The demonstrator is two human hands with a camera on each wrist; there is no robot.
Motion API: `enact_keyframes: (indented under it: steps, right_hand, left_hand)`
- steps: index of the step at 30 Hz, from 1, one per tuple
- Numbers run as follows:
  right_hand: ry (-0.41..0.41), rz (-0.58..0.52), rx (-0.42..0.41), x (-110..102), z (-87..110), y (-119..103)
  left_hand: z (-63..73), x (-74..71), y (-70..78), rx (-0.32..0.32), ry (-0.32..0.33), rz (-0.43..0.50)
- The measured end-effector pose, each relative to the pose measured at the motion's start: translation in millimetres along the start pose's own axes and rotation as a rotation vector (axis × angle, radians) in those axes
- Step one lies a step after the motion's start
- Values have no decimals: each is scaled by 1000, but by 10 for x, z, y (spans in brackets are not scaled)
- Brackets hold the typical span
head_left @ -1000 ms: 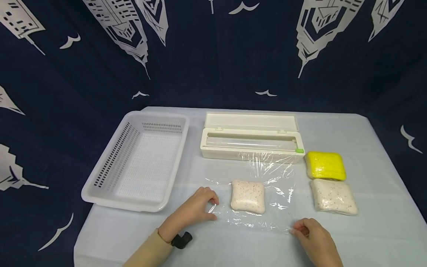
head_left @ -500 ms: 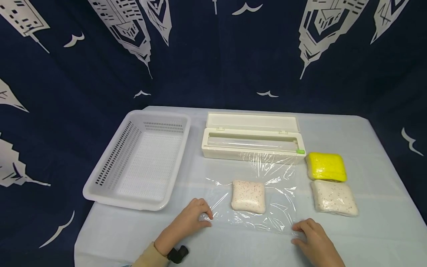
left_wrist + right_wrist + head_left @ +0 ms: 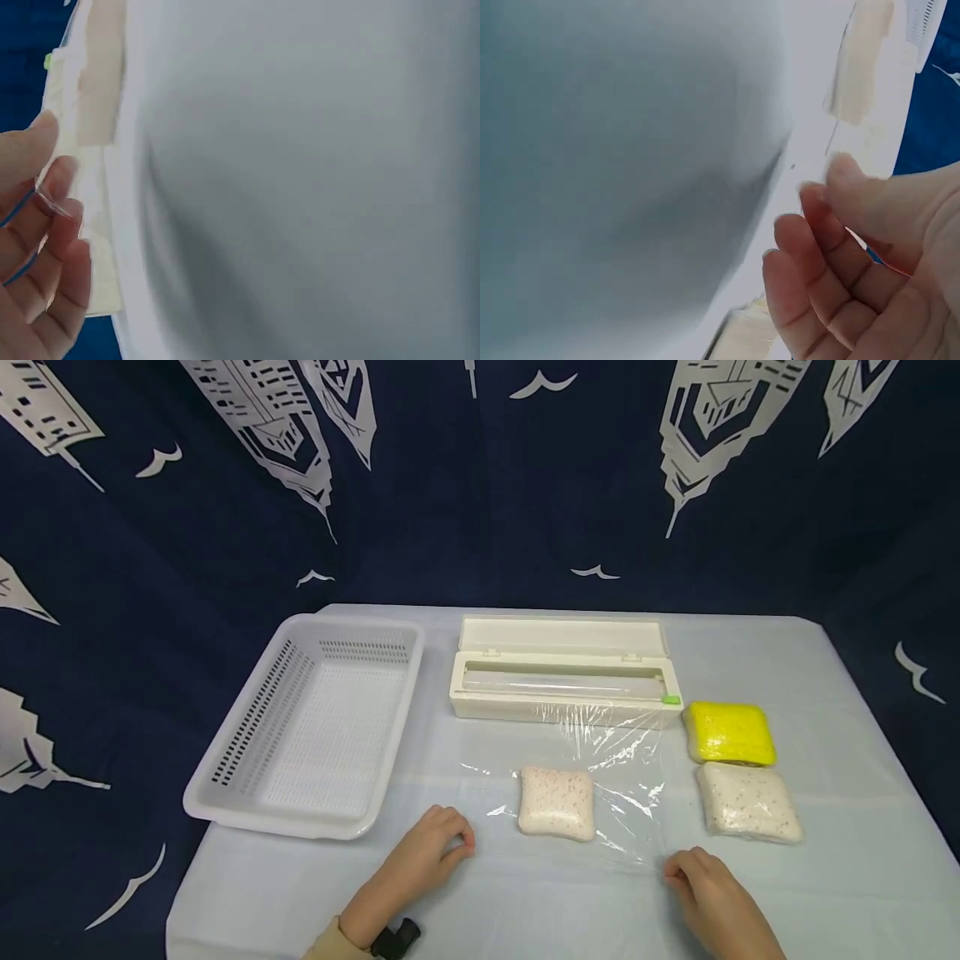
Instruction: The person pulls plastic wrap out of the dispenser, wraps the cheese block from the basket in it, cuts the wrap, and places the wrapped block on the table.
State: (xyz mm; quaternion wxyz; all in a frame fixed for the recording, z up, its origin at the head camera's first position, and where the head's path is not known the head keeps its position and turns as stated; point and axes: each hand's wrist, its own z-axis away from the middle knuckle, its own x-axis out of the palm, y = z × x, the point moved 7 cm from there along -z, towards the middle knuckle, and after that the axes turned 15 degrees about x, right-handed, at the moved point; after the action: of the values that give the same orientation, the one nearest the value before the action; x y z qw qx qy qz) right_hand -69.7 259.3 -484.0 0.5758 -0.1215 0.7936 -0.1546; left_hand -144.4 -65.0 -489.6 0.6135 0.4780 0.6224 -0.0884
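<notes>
Clear plastic wrap (image 3: pixel 633 802) stretches toward me from a cream wrap dispenser (image 3: pixel 566 706), whose lid stands raised. On the wrap lies a pale pink speckled, pillow-shaped block (image 3: pixel 557 803). My left hand (image 3: pixel 431 852) pinches the wrap's near left corner between thumb and fingers; in the left wrist view a bit of clear film (image 3: pixel 54 204) shows at the fingers. At the near right corner, my right hand (image 3: pixel 712 893) holds the film's edge with thumb and forefinger together. In the right wrist view the right hand's fingers (image 3: pixel 791 247) are curled, and the film is hard to see.
A white perforated basket (image 3: pixel 367 810) stands at the left of the white-covered table (image 3: pixel 555 918). To the right lie a glossy yellow block (image 3: pixel 731 732) and a glossy speckled cream block (image 3: pixel 750 803). A dark patterned curtain (image 3: pixel 480 510) hangs behind.
My left hand has shifted a little left and nearer to me, and its thumb and fingers have closed together. My right hand has moved slightly right, its fingertips closing. The wrap's creases have changed.
</notes>
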Motion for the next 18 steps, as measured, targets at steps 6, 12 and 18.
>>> enact_keyframes:
  steps: [6,12,18]
  right_hand:
    - [117,-54,-98,-97,-36,-63]
    - [118,-45,-111,-128,-142,-70]
    - [75,2,-88,-113,-298,-94]
  left_hand:
    - [-50,-172,39,21,130,-32]
    - [-95,-157,-54,-51,128,48]
    - [-151,-122,-129,-97,94,105]
